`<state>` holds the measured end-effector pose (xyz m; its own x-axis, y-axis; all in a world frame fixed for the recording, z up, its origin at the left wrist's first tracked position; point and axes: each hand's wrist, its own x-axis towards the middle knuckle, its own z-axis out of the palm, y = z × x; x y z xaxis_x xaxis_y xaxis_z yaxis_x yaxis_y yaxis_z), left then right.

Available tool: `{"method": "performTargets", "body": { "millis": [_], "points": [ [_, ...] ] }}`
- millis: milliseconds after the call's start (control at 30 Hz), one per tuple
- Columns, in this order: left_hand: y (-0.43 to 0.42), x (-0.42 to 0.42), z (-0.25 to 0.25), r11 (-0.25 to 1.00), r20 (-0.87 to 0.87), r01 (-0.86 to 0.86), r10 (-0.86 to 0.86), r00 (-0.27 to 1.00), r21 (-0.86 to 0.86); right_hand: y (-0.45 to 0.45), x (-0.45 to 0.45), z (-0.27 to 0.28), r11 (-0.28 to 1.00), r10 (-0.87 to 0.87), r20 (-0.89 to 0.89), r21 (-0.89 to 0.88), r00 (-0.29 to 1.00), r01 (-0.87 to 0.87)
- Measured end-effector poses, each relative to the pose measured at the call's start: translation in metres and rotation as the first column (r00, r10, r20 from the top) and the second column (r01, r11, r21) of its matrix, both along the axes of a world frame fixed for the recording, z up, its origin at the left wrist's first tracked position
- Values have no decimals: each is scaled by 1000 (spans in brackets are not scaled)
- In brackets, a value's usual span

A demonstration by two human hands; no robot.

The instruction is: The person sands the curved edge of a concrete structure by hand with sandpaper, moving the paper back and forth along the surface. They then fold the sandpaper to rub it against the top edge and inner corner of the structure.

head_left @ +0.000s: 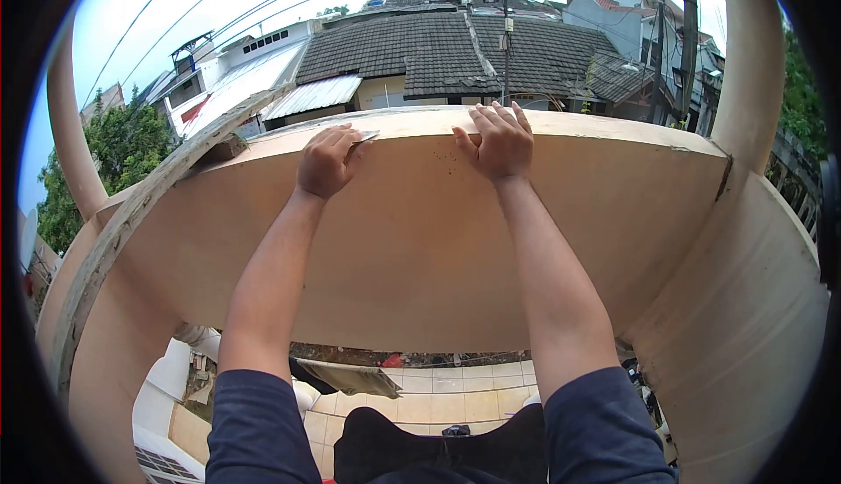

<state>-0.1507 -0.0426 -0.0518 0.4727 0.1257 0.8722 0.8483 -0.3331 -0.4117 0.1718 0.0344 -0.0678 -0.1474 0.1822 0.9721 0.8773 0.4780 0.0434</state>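
Sliver (369,136) of thin, flat, grey-white material juts out on the inner side of the left hand (326,162), at the top edge of the peach-painted parapet (420,239); whether it is a blade or a folded sheet is too small to tell. Judging by its thinness, it should be light and easy to tilt, and best gripped across its flat faces, well back from the protruding tip. If it is metal, that tip could be sharp; if paper, it would bend.

The parapet looks like rendered masonry: heavy, rigid and fixed, its coating probably prone to chipping, with the upper rim the natural place to rest a palm.

The left fingers curl forward over the rim, close together, the sliver apparently pinched between them and the thumb; the exact contact is hidden. The right hand (501,147) lies over the rim farther along, fingers extended and slightly spread onto the top, thumb standing well away from them. It holds nothing visible. Dark specks (447,162) mark the wall face just beside its thumb.
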Motion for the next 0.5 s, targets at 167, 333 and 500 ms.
{"method": "performTargets", "body": {
  "millis": [167,333,500],
  "points": [
    [-15,15,10,927,310,164,-55,949,-338,1,-2,-1,1000,2,-6,24,1000,-1],
    [-14,16,19,913,380,168,-15,925,-372,1,0,-1,1000,11,-23,-1,1000,-11],
    [-21,24,17,868,319,82,91,944,-490,1,-1,-2,1000,23,-22,7,999,-23]
  ]
}}
